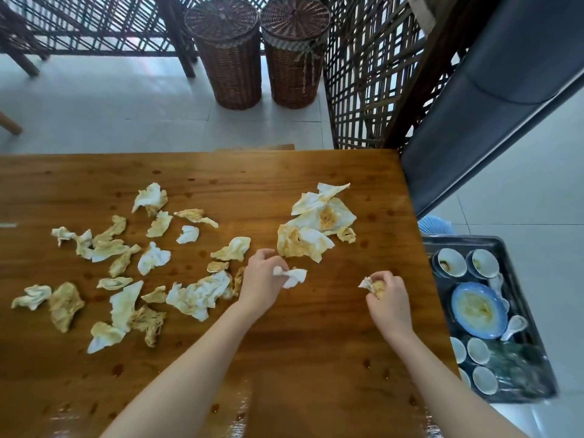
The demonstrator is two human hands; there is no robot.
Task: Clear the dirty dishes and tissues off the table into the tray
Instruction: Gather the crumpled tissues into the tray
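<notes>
I see L hand (260, 281) curled round a white tissue (294, 276), pinched at one end, the rest poking out to the right, just above the table (316, 349). R hand (388, 297) is clenched on a stained wad (372, 286), fingers tight, a bit showing at the left of the fist. The hands are apart and both over the table's right half. A tissue pile (319, 222) lies just beyond L hand; scattered tissues (126, 263), approx all yellow-stained, cover the left half. The tray (458, 240) sits off the table's right edge, near R hand, w/ small bowls (450, 262), a blue plate (477, 309) and a spoon (513, 327) in it.
</notes>
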